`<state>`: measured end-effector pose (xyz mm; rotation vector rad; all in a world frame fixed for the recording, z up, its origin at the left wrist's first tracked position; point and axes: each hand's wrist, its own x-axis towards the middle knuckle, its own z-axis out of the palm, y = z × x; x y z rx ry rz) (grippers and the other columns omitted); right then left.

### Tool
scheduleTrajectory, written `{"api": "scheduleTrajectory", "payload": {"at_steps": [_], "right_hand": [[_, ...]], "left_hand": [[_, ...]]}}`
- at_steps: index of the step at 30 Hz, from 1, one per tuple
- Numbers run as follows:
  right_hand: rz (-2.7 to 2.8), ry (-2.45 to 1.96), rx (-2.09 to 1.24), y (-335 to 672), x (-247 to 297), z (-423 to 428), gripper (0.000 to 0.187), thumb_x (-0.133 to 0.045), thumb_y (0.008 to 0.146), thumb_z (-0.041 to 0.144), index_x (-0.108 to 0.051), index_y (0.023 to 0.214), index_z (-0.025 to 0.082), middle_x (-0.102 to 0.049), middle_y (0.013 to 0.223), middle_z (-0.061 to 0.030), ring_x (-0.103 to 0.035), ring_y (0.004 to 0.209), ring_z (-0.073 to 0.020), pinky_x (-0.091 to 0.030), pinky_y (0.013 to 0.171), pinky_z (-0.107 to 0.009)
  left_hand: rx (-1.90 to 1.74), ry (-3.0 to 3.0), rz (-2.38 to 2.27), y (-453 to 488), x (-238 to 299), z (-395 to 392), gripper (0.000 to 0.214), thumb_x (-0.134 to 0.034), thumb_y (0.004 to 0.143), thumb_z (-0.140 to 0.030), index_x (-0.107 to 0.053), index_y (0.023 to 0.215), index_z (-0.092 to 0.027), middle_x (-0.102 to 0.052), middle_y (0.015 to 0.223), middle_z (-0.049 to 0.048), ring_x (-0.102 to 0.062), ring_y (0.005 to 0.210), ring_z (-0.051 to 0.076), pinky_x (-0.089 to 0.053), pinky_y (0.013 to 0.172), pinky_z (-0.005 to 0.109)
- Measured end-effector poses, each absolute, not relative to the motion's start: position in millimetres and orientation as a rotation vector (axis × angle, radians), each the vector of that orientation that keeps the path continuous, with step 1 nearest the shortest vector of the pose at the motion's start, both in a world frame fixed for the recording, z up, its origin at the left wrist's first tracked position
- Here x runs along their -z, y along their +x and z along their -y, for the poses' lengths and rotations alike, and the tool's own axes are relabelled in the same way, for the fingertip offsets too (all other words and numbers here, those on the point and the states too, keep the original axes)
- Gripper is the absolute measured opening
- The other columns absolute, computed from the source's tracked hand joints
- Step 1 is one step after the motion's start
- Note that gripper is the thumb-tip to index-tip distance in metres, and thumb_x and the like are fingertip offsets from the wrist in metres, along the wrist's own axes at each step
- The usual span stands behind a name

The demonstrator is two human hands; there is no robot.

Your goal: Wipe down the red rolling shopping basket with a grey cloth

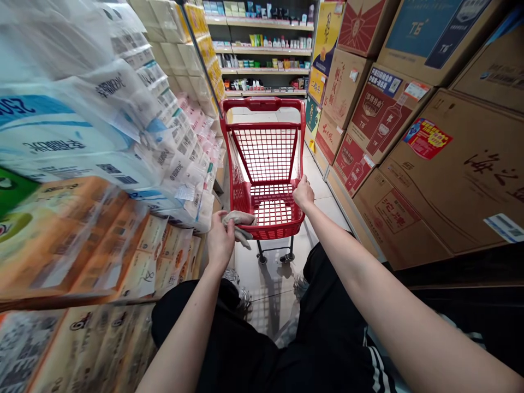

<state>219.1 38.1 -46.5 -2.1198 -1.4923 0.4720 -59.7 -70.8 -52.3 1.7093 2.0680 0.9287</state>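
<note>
Centrally in frame, a red shopping cart (270, 182) stretches lengthwise away from me; my right hand (303, 194) curls round its right rim, my left hand (221, 238), at its lower-left corner, grips a grey cloth (238, 218).

- I see a pale tiled floor (323, 191) running toward twelve o'clock.
- At twelve, the red cart (278, 231) stands on it, a shadow (268, 308) toward six.
</note>
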Motion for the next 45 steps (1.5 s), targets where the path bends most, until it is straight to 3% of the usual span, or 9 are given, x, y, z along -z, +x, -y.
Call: {"api": "scheduleTrajectory", "payload": {"at_steps": [6, 11, 13, 19, 23, 31, 36, 40, 45], "right_hand": [[1.472, -2.118, -0.486, 219, 49, -40, 0.047, -0.040, 0.091, 0.008, -0.034, 0.137, 0.015, -0.059, 0.125, -0.0175, -0.064, 0.107, -0.0276, -0.053, 0.089, -0.042], [1.471, -2.121, -0.501, 218, 47, -40, 0.050, -0.041, 0.089, 0.008, -0.033, 0.138, 0.014, -0.059, 0.124, -0.0178, -0.064, 0.107, -0.0280, -0.053, 0.090, -0.042], [1.469, -2.117, -0.492, 217, 47, -39, 0.051, -0.042, 0.089, 0.007, -0.032, 0.138, 0.013, -0.060, 0.124, -0.0180, -0.064, 0.108, -0.0283, -0.053, 0.090, -0.041], [1.474, -2.132, -0.486, 213, 47, -39, 0.054, -0.046, 0.087, 0.006, -0.031, 0.139, 0.013, -0.060, 0.124, -0.0184, -0.065, 0.107, -0.0285, -0.054, 0.088, -0.040], [1.455, -2.140, -0.481, 211, 47, -40, 0.056, -0.049, 0.085, 0.006, -0.032, 0.139, 0.012, -0.060, 0.125, -0.0193, -0.066, 0.107, -0.0289, -0.054, 0.087, -0.040], [1.463, -2.158, -0.460, 214, 45, -41, 0.057, -0.049, 0.085, 0.006, -0.031, 0.140, 0.009, -0.059, 0.126, -0.0201, -0.066, 0.108, -0.0300, -0.055, 0.086, -0.039], [1.481, -2.162, -0.462, 215, 44, -40, 0.057, -0.048, 0.087, 0.006, -0.029, 0.141, 0.010, -0.059, 0.127, -0.0199, -0.066, 0.109, -0.0283, -0.055, 0.086, -0.037], [1.495, -2.159, -0.462, 217, 44, -39, 0.058, -0.048, 0.088, 0.007, -0.029, 0.142, 0.009, -0.058, 0.128, -0.0208, -0.065, 0.111, -0.0285, -0.054, 0.087, -0.037], [1.548, -2.149, -0.453, 221, 45, -39, 0.059, -0.048, 0.088, 0.007, -0.029, 0.144, 0.008, -0.061, 0.125, -0.0205, -0.066, 0.107, -0.0288, -0.055, 0.085, -0.036]], "left_hand": [[-1.270, 1.334, -2.049, -91, 59, 63, 0.029, -0.050, 0.082, -0.033, -0.058, 0.104, -0.016, -0.065, 0.089, 0.0050, -0.061, 0.058, 0.013, -0.052, 0.055, 0.026], [-0.883, 1.580, -2.003, -77, 55, 61, 0.033, -0.053, 0.082, -0.049, -0.060, 0.075, -0.018, -0.066, 0.071, 0.0057, -0.064, 0.069, 0.021, -0.052, 0.063, 0.031], [-0.788, 1.640, -2.042, -61, 54, 61, 0.037, -0.054, 0.082, -0.055, -0.057, 0.071, -0.019, -0.066, 0.070, 0.0074, -0.065, 0.069, 0.023, -0.051, 0.068, 0.035], [-0.878, 1.689, -2.179, -44, 56, 56, 0.030, -0.047, 0.089, -0.046, -0.055, 0.096, -0.018, -0.068, 0.088, 0.0123, -0.066, 0.080, 0.027, -0.050, 0.077, 0.040], [-0.809, 1.783, -2.234, -53, 55, 50, 0.038, -0.037, 0.094, -0.049, -0.054, 0.107, -0.017, -0.067, 0.084, 0.0120, -0.064, 0.073, 0.028, -0.049, 0.074, 0.041], [-0.999, 1.728, -2.309, -73, 48, 36, 0.038, -0.040, 0.093, -0.050, -0.057, 0.104, -0.018, -0.067, 0.084, 0.0100, -0.065, 0.077, 0.028, -0.050, 0.076, 0.039], [-0.765, 1.761, -2.265, -50, 50, 46, 0.049, -0.052, 0.086, -0.057, -0.054, 0.111, -0.015, -0.068, 0.091, 0.0129, -0.067, 0.083, 0.029, -0.052, 0.076, 0.040], [-0.566, 1.786, -2.324, -35, 47, 48, 0.049, -0.055, 0.086, -0.043, -0.049, 0.119, -0.008, -0.068, 0.100, 0.0209, -0.068, 0.090, 0.034, -0.052, 0.077, 0.042], [-0.448, 1.826, -2.395, -31, 47, 33, 0.046, -0.050, 0.089, -0.032, -0.046, 0.125, -0.003, -0.069, 0.098, 0.0257, -0.069, 0.089, 0.038, -0.053, 0.075, 0.046]]}}
